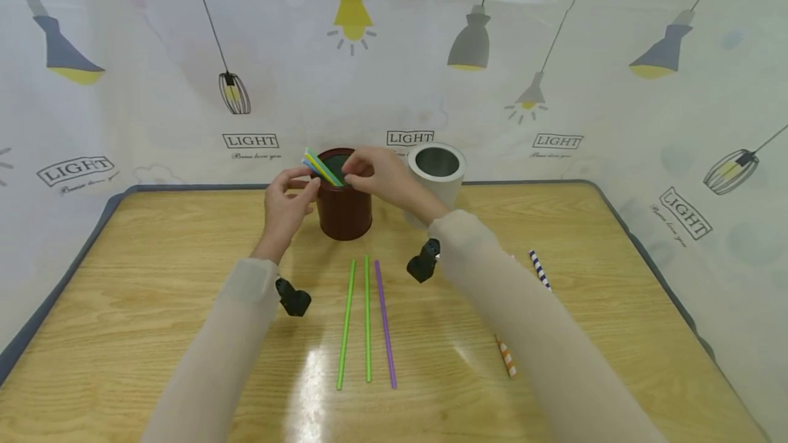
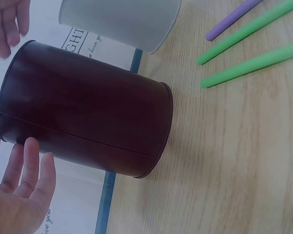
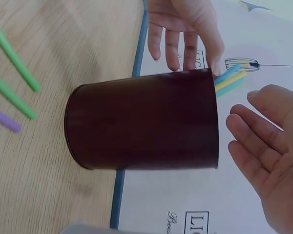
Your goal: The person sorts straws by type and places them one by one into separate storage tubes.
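Note:
A dark red cylindrical bin [image 1: 345, 214] stands upright near the back edge of the table. Several blue, yellow and green straws [image 1: 323, 168] poke out of its top, leaning left. At the left of the rim is my left hand [image 1: 287, 204], its thumb touching the edge and its fingers loosely extended beside the wall. Over the right part of the opening hovers my right hand [image 1: 389, 173]; in the right wrist view its fingers [image 3: 256, 141] are relaxed and apart from the straws, holding nothing. The lower parts of the straws are hidden inside the bin.
Two green straws, one left [image 1: 347, 323] and one right [image 1: 368, 320], lie before the bin beside a purple straw [image 1: 385, 323]. A white cylindrical bin [image 1: 452, 190] stands to the right. Blue-striped [image 1: 539, 268] and orange-striped [image 1: 506, 355] straws are partly hidden by the right sleeve.

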{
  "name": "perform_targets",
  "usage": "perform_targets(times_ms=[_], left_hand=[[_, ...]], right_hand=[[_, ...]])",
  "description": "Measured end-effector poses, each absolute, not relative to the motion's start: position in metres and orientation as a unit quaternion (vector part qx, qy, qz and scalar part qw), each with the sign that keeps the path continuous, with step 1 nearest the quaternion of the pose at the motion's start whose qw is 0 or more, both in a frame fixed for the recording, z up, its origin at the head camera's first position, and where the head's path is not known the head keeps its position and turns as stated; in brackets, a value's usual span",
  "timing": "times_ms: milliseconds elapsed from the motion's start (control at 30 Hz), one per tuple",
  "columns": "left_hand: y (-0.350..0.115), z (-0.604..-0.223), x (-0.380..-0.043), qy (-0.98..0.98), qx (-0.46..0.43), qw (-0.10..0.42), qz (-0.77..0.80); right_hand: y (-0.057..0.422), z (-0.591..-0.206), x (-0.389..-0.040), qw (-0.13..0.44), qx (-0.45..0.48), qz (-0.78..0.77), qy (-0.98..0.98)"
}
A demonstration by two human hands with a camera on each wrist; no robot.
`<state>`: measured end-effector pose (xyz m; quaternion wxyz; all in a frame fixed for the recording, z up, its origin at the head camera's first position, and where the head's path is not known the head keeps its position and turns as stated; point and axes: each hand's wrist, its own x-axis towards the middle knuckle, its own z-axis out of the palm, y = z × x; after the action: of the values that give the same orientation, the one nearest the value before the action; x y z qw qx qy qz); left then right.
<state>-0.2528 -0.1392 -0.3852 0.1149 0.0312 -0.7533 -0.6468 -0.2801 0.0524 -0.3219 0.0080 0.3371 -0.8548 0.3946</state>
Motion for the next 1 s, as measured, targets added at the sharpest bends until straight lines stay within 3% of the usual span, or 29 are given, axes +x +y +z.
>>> perform_targets(times_ms=[467,1000], left_hand=[[-0.14,-0.387,-0.255,-0.757,0.039,0.111,-0.643],[-0.139,-0.387,-0.254,-0.76,0.026,0.11,-0.64]], right_hand=[[0.089,-0.331,-0.256,-0.053,0.335,0.366,-0.866],[0.126,-0.392,-0.222,-0.068,0.335,0.378,-0.86]])
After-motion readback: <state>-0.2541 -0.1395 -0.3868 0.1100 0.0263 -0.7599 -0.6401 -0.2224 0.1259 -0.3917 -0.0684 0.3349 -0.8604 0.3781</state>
